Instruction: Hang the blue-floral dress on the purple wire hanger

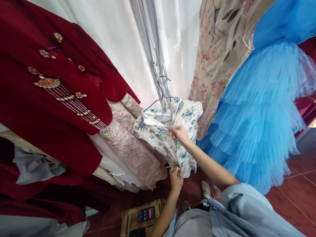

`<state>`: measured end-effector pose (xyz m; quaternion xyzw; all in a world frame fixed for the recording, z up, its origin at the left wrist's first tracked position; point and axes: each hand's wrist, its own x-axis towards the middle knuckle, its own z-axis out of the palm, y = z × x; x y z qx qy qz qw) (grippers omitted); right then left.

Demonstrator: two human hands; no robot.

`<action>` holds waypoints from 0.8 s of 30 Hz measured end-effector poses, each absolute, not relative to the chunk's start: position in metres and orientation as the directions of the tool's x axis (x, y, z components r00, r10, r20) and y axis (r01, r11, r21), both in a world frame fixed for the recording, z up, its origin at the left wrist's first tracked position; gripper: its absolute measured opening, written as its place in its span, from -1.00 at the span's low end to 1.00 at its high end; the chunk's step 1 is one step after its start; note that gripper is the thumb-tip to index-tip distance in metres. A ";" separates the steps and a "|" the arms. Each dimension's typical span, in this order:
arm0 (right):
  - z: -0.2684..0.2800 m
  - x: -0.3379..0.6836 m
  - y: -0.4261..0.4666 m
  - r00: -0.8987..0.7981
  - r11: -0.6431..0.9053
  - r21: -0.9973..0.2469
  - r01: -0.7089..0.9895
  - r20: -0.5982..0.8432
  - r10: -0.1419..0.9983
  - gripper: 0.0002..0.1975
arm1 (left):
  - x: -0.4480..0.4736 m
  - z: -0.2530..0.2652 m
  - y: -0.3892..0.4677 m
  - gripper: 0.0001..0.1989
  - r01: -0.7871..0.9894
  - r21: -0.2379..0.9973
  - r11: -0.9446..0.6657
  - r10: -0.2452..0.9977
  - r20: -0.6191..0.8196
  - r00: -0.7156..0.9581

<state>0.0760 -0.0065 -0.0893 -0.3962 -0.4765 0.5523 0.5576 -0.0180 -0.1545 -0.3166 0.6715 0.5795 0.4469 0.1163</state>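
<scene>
A white blouse with blue flowers [160, 138] hangs on a thin purple hanger [162, 95], its front partly open at the neck. My right hand [179, 134] is closed on the blouse's front edge, just below the neckline. Lower down, my left hand [176, 177] pinches the bottom hem of the same blouse. The hanger's hook meets a metal rack [151, 39] behind it, where other hooks cluster.
Left hang a dark red jacket [81, 75] with beaded ornaments and a pink brocade garment [138, 148]. Right are a beige floral dress [209, 62] and a blue ruffled tulle dress [256, 115]. Below, a phone [146, 214] lies on a wooden stool [125, 220].
</scene>
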 end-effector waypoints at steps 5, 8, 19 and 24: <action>0.003 0.064 0.049 0.025 0.161 -0.923 -0.349 0.163 0.986 -0.76 | -0.007 -0.315 -0.165 -0.75 0.653 0.698 -0.294 0.899 0.434 -0.059; 0.027 0.065 0.055 0.038 0.179 -0.914 -0.364 0.178 0.983 -0.80 | -0.009 -0.315 -0.174 -0.71 0.644 0.712 -0.280 0.930 0.368 -0.002; 0.022 0.092 0.019 -0.075 0.356 -0.911 -0.210 0.378 0.923 -0.73 | -0.071 -0.067 -0.041 -0.61 0.658 0.394 -0.642 0.543 0.839 0.028; 0.022 0.099 0.016 -0.077 0.418 -0.902 -0.103 0.427 0.901 -0.75 | -0.056 0.041 0.012 -0.69 0.673 0.213 -0.708 0.572 0.731 0.371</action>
